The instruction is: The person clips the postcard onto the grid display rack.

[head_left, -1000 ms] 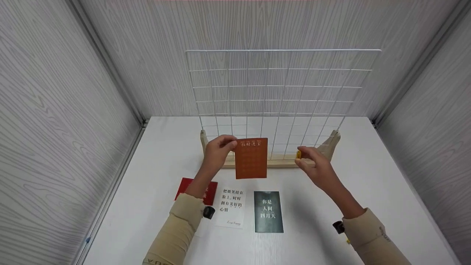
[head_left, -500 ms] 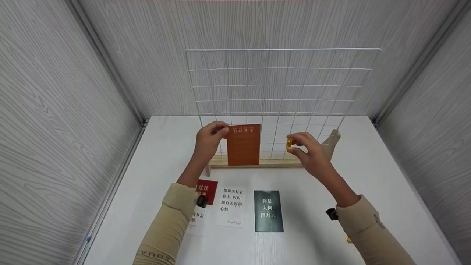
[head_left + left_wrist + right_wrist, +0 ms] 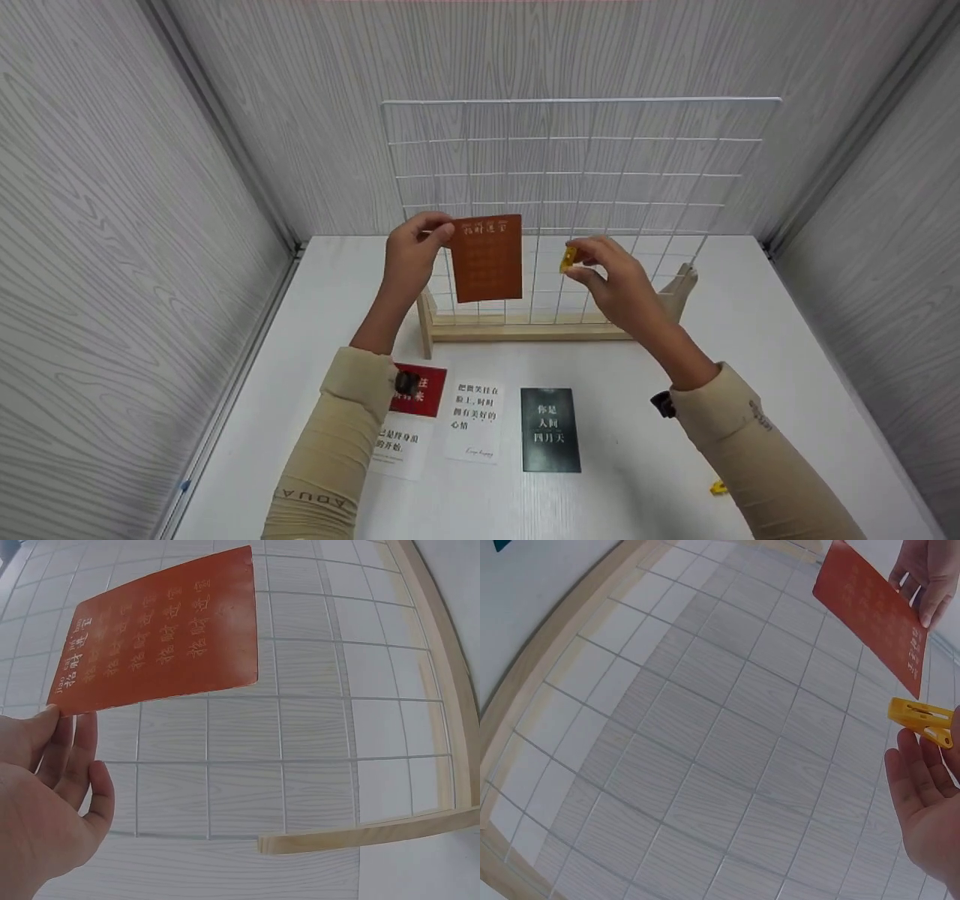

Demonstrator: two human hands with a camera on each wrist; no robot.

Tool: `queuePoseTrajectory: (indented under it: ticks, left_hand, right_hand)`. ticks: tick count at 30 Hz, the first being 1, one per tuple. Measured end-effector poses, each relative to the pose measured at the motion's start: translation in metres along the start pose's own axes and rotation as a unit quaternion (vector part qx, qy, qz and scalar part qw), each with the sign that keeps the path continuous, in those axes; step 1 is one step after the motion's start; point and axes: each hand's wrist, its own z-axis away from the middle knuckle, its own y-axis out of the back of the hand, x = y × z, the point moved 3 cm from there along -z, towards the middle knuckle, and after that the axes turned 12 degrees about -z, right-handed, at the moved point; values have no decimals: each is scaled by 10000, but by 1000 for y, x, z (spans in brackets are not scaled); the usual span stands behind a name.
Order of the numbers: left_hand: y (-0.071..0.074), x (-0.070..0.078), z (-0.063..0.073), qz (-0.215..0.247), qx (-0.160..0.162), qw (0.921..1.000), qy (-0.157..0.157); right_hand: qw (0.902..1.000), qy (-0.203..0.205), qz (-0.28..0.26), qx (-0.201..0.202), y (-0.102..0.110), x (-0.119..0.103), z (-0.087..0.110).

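With my left grip [image 3: 411, 251], I am pinching an orange-red card [image 3: 487, 259] between thumb and fingers at its upper left corner. The card is hanging nearly upright, well above the worktop [image 3: 322, 315], its printed face turned toward me and its row of pale characters along the top. It is standing in front of a white wire grid [image 3: 585, 100], covering part of the wires; whether it is touching them I cannot tell.

With my right grip [image 3: 611, 277], I am pinching a yellow clip [image 3: 568, 258] between thumb and fingertips, holding it to the right of the card, near it but apart.

The grid is rising from a wooden stand [image 3: 540, 331] on the far part of the worktop. Nearer to me, flat cards are lying: a red card [image 3: 427, 405] at the left, a lettered white card [image 3: 409, 457] on its near side, another white card [image 3: 476, 442] to the right, and a dark green card [image 3: 551, 457] farther right. My left sleeve [image 3: 322, 450] is partly covering the first white one. A second yellow clip [image 3: 718, 488] is lying at the near right, beside my right sleeve [image 3: 757, 450].
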Motion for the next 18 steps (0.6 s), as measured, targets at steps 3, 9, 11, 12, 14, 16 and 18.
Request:
queuePoseTrajectory:
  ticks: [3,9,11,12,14,16,18]
  left_hand:
    - [3,3,-4,41,81,10000,22]
    - [9,7,-13,33,201,9998,-42]
    - [11,9,-16,-6,258,9996,-62]
    - [12,10,-17,-2,294,9995,-72]
    - [13,13,-19,-35,349,9994,-64]
    - [16,21,-19,-79,399,9991,-85]
    - [17,24,-21,-79,426,9990,-107]
  right_hand:
    - [10000,75,-6,-26,-1,-4,-9]
    - [9995,304,20,8,-2,-13,-29]
    - [9994,345,23,42,-2,-16,-35]
    - [9994,349,9,63,-1,-18,-39]
    - [9994,345,-3,102,-1,-22,-46]
    - [9990,412,-29,160,-1,-27,-52]
    - [9984,535,-1,206,0,-30,-59]
